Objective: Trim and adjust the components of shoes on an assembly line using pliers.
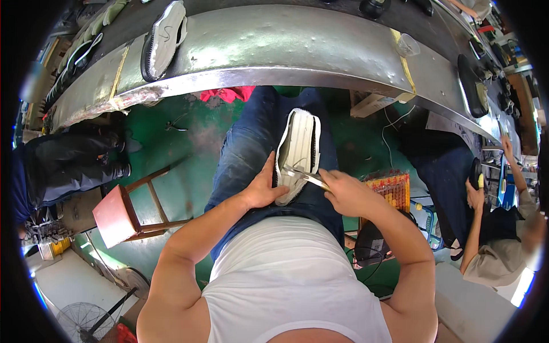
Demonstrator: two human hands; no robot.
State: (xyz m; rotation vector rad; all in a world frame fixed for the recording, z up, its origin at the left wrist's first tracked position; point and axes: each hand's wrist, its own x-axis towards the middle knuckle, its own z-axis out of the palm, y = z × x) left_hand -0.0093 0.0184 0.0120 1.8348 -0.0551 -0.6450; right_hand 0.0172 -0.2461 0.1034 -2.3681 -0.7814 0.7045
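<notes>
A white shoe upper (pixel 297 140) lies sole side up across my lap, toe end away from me, with dark stitching along its edge. My left hand (pixel 265 186) grips its near left side, thumb over the underside and fingers along the edge. In my right hand (pixel 346 191) is a metal-headed hand tool (pixel 309 177) with a light handle, like a hammer or pincers; its exact kind is unclear. The tool's head rests on or just over the near part of the shoe's underside.
A metal-covered bench (pixel 274 43) spans the front, bearing another white shoe (pixel 164 43) at left and a dark shoe (pixel 472 86) at right. A stool (pixel 117 217) stands at left. An orange basket (pixel 390 188) is by my right knee. Co-workers sit on both sides; one person's hand (pixel 474 194) shows at right.
</notes>
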